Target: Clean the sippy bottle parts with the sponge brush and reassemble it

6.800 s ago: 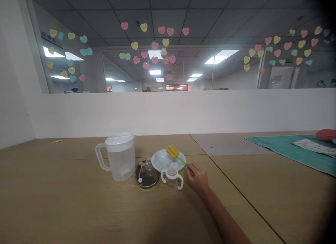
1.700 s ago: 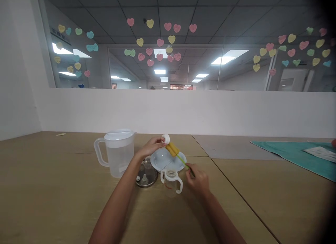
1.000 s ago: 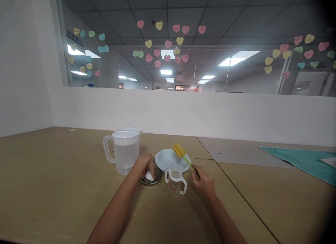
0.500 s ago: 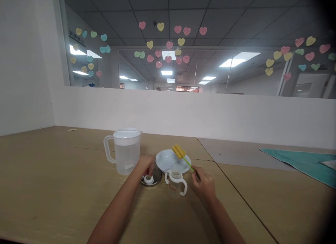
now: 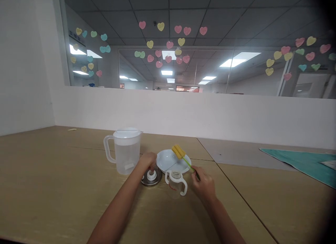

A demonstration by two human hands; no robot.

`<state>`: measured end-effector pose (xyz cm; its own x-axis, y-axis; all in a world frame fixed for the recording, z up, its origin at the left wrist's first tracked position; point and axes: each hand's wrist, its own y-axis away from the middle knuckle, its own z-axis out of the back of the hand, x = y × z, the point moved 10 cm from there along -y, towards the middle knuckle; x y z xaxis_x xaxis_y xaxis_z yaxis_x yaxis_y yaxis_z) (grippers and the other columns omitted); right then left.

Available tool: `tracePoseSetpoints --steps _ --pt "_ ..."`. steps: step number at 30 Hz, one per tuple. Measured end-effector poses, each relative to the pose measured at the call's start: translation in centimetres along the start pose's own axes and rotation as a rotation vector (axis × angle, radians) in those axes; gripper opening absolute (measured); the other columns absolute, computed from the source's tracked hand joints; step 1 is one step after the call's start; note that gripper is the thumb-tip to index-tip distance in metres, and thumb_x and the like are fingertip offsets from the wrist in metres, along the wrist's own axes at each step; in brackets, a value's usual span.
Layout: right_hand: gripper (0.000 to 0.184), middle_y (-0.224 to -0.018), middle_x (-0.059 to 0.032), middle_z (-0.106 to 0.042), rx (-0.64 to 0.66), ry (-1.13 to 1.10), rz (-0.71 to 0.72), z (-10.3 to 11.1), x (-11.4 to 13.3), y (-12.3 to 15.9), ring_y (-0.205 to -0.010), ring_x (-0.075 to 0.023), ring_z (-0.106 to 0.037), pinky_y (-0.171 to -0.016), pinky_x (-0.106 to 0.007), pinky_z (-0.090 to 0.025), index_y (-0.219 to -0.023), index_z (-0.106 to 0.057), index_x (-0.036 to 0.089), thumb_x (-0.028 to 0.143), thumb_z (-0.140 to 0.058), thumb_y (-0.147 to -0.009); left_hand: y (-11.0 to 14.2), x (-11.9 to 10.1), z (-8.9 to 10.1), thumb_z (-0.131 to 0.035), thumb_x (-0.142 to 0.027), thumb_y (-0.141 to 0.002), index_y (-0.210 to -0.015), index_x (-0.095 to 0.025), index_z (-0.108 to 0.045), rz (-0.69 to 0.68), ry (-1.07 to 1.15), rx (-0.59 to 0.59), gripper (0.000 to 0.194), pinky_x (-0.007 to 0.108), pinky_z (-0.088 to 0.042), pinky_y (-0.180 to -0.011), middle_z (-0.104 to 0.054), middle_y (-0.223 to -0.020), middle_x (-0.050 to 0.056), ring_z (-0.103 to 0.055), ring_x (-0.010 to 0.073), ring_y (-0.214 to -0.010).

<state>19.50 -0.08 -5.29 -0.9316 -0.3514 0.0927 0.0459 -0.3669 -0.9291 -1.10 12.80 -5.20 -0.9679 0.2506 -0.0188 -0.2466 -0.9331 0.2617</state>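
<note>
In my right hand point(image 5: 206, 183) is the green stick handle of a bottle brush; its yellow sponge head point(image 5: 178, 151) hovers over the white bowl point(image 5: 166, 162). My left hand point(image 5: 148, 161) is closed, fingertips pointing down onto a white bottle collar point(image 5: 151, 175), which looks to have a teat at its middle. That collar is on or just over a small round metal dish point(image 5: 151, 183). A small white piece lies at the dish's left side, partly behind my wrist. Between my hands stands a clear baby bottle point(image 5: 174, 189), lidless, with two white handles.
A translucent lidded pitcher point(image 5: 127, 156) stands just left of my left hand. Teal cloth point(image 5: 301, 163) lies on the table at the right. Behind the table point(image 5: 65, 188) rise a white wall and a window with heart-shaped notes.
My left hand and the white collar have shifted slightly up and to the right over the metal dish. My right hand and the brush have hardly moved.
</note>
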Motion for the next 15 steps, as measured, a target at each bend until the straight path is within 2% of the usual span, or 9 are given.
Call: tracePoseSetpoints --steps 5,7,9,12,15 --pt "0.025 -0.075 -0.0023 -0.068 -0.007 0.008 0.012 0.0 0.1 0.0 -0.06 -0.0114 -0.062 -0.056 -0.02 -0.04 -0.093 -0.064 0.016 0.014 -0.042 -0.082 1.1 -0.6 1.4 -0.078 -0.014 -0.047 -0.081 -0.014 -0.068 -0.013 -0.093 -0.036 0.036 0.034 -0.05 -0.073 -0.07 -0.091 0.014 -0.065 0.0285 -0.085" --pt "0.025 -0.074 -0.0023 -0.068 -0.008 0.009 0.015 0.1 0.2 0.0 -0.059 -0.0113 -0.062 -0.055 -0.02 -0.04 -0.092 -0.064 0.016 0.014 -0.042 -0.082 1.7 -1.4 1.5 -0.078 -0.017 -0.047 -0.09 -0.016 -0.067 -0.049 -0.096 -0.029 0.044 0.033 -0.049 -0.074 -0.068 -0.1 0.013 -0.064 0.0281 -0.089" --pt "0.025 -0.074 -0.0023 -0.068 -0.008 0.009 0.013 0.2 0.2 0.0 -0.059 -0.0113 -0.062 -0.055 -0.02 -0.04 -0.092 -0.064 0.016 0.014 -0.041 -0.082 2.5 -3.4 1.3 -0.078 -0.02 -0.048 -0.101 -0.02 -0.064 -0.157 -0.069 0.004 0.055 0.031 -0.049 -0.073 -0.066 -0.107 0.01 -0.063 0.0254 -0.09" --pt "0.025 -0.073 -0.0026 -0.068 -0.008 0.011 0.014 0.2 0.1 0.0 -0.058 -0.0111 -0.062 -0.055 -0.02 -0.039 -0.092 -0.064 0.015 0.014 -0.041 -0.082 4.3 -7.8 0.8 -0.078 -0.027 -0.046 -0.114 -0.026 -0.056 -0.424 -0.048 0.009 0.071 0.028 -0.048 -0.075 -0.062 -0.114 0.005 -0.06 0.0233 -0.096" --pt "0.026 -0.072 -0.0025 -0.068 -0.016 0.02 0.016 0.3 0.1 -0.1 -0.058 -0.0109 -0.061 -0.054 -0.02 -0.039 -0.092 -0.065 0.015 0.015 -0.041 -0.083 5.3 -11.2 0.2 -0.079 -0.031 -0.044 -0.11 -0.026 -0.059 -0.577 -0.071 -0.047 0.068 0.027 -0.046 -0.075 -0.062 -0.108 0.003 -0.059 0.0228 -0.095"
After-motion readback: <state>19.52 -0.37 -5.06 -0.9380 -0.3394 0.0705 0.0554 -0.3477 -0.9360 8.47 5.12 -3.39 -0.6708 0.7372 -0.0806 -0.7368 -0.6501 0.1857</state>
